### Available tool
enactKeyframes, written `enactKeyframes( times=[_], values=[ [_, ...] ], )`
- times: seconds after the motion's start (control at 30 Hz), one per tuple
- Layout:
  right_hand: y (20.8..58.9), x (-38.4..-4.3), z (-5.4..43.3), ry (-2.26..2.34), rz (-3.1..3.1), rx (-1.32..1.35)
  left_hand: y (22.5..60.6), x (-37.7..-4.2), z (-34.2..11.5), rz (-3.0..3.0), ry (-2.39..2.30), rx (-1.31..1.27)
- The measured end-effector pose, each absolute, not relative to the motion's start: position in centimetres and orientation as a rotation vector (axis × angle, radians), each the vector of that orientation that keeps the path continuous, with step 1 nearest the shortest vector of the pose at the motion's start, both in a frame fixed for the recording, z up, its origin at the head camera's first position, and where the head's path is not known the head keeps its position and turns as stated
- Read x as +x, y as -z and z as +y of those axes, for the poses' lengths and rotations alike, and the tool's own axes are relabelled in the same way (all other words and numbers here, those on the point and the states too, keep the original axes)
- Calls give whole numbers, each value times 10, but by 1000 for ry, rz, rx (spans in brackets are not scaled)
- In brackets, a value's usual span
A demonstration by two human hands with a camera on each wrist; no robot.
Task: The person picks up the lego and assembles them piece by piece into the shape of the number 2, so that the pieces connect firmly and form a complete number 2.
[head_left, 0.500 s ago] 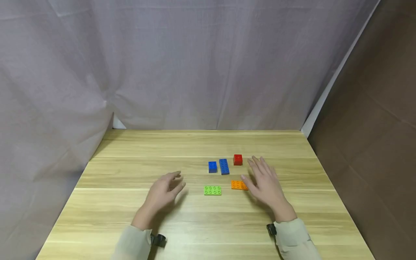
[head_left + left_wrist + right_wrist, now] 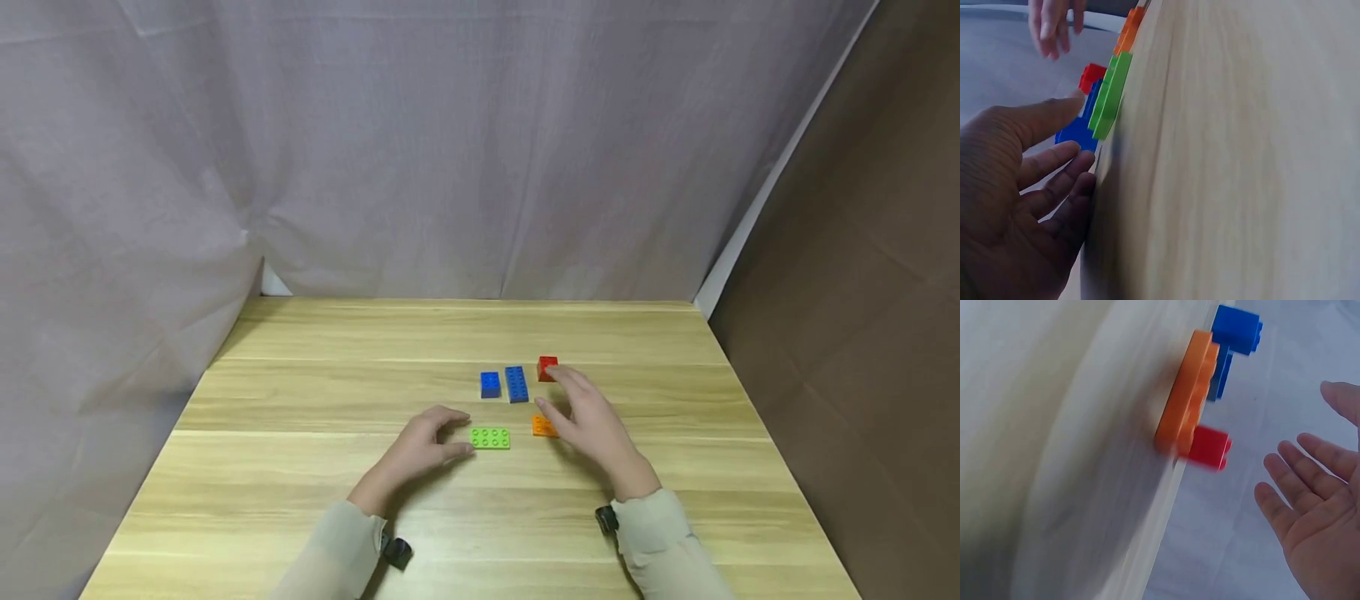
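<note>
My left hand (image 2: 422, 447) reaches the left end of a flat lime green building brick (image 2: 490, 438), its thumb and fingers parted around that end with nothing gripped. In the left wrist view the green brick (image 2: 1112, 97) lies just beyond the thumb. Above a flat orange brick (image 2: 543, 426) hovers my right hand (image 2: 597, 425), covering part of it; its fingertips overlap a red square brick (image 2: 547, 367) in the head view. The right wrist view shows that hand (image 2: 1316, 500) with fingers spread and apart from the orange brick (image 2: 1186, 394).
Behind the green brick, a small square blue brick (image 2: 490, 385) and a longer blue brick (image 2: 517, 384) sit side by side on the wooden table (image 2: 360, 350). Grey cloth (image 2: 390, 167) hangs along the table's back edge, and a brown panel (image 2: 847, 333) borders the right.
My left hand has moved right, up to the green brick. The right hand has shifted left and slightly nearer, over the orange brick. The bricks have stayed in place.
</note>
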State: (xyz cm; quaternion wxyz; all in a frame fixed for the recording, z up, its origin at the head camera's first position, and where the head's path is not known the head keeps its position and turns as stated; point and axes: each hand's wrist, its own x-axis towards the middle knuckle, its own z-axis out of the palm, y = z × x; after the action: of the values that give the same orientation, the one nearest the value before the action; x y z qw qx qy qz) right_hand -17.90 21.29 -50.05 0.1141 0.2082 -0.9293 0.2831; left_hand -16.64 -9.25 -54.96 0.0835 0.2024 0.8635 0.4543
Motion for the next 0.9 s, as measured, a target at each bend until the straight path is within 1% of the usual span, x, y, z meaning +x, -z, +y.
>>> enactKeyframes(
  times=[0.27, 0.57, 0.73, 0.9],
  values=[
    [501, -202, 181, -746, -2821, 723, 553, -168, -79, 2673, -1268, 697],
    [495, -232, 149, -602, -2956, 868, 557, -170, -71, 2781, -1152, 719],
    [496, -243, 139, -542, -3066, 838, 557, -170, -69, 2815, -1117, 741],
    [501, -247, 134, -571, -3106, 830, 559, -168, -72, 2775, -1170, 725]
  ],
)
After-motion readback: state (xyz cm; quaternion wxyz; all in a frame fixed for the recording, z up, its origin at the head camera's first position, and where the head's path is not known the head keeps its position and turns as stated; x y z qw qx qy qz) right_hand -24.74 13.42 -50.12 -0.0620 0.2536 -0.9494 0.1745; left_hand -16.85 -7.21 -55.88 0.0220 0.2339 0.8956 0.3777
